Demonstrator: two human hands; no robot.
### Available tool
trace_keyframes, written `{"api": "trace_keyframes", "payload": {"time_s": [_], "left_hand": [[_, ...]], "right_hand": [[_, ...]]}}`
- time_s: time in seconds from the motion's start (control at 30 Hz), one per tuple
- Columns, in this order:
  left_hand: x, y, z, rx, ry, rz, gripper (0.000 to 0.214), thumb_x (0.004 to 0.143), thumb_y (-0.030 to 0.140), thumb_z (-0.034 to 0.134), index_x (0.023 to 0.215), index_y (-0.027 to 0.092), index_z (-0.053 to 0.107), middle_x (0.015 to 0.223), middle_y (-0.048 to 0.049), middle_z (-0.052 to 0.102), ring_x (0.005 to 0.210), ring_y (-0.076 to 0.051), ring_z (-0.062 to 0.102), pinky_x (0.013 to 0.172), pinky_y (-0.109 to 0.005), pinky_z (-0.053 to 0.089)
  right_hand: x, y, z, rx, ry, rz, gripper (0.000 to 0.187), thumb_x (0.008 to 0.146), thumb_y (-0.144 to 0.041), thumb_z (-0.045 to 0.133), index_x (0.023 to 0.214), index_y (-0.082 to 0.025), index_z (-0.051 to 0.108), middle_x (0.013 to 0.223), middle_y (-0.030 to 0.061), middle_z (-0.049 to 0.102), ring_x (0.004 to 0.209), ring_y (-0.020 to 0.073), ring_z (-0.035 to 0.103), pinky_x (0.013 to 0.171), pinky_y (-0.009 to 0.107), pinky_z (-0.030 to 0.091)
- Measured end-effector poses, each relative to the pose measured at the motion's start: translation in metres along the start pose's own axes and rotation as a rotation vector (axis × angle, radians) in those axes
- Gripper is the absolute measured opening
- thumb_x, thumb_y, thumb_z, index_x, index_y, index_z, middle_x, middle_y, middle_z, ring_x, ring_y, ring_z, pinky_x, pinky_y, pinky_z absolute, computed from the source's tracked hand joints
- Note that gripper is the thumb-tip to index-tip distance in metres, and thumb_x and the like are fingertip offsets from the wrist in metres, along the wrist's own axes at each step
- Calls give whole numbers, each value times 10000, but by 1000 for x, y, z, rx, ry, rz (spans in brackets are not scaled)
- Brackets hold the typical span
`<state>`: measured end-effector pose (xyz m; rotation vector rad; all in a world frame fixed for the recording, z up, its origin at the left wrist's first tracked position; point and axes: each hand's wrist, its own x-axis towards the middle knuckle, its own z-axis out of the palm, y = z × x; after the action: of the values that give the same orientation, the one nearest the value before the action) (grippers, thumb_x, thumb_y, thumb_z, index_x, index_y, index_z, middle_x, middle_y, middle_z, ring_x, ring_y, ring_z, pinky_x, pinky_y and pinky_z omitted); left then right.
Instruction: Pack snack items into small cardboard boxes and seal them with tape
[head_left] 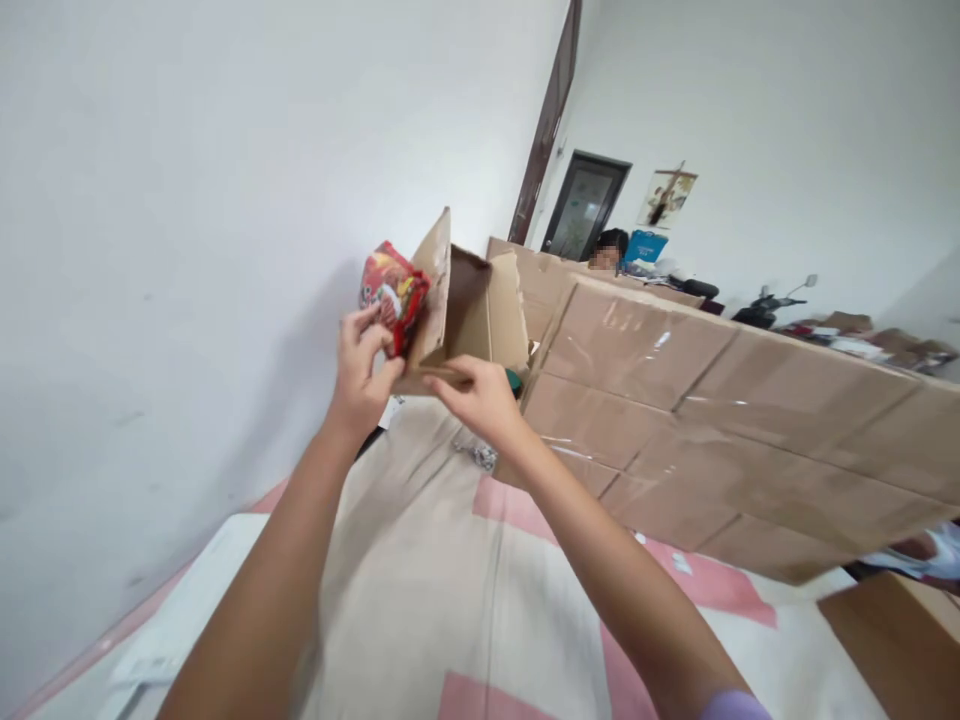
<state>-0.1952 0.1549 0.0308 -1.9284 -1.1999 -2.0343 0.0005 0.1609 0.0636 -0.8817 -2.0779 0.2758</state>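
My left hand (364,365) is closed on a shiny red snack packet (390,285) with printed food on its front. The packet is beside the left flap of a small open cardboard box (469,320), outside its opening. My right hand (480,400) grips the near edge of this box, thumb and fingers on the cardboard. The box is tilted, and its inside looks dark brown; its bottom is hidden from me. Below the hands, a crumpled clear plastic piece (476,452) lies on the beige and pink cloth (420,560).
A tall taped cardboard partition (720,420) stands to the right. Close on the left is a white wall (187,200). A brown cardboard box (892,640) sits at lower right, a white flat panel (187,600) at lower left. Beyond the partition are another person (609,250) and a door (585,205).
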Motion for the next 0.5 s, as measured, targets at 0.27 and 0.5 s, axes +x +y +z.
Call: {"api": "trace_keyframes", "payload": {"time_s": [0.27,0.5], "left_hand": [[-198,178,-49,85,-356,153,253,920,117,488,1108,246,597,1569,-90,428,1454,-291,402,1267,-552,176],[-320,217,-11,-42,-300,-70,475,971,103,460,1411,282,466,1438,-112,542,1353,-226,532,1085,-424,488]], "right_hand": [[-250,-39,-109,336,-254,171,473,948,-602,614,819,-165,740,753,29,636,663,135,602,603,225,447],[-377,-67,-193,171,-485,325,513,1045,-557,471,854,-190,774,801,52,706,727,165,672,683,256,467]]}}
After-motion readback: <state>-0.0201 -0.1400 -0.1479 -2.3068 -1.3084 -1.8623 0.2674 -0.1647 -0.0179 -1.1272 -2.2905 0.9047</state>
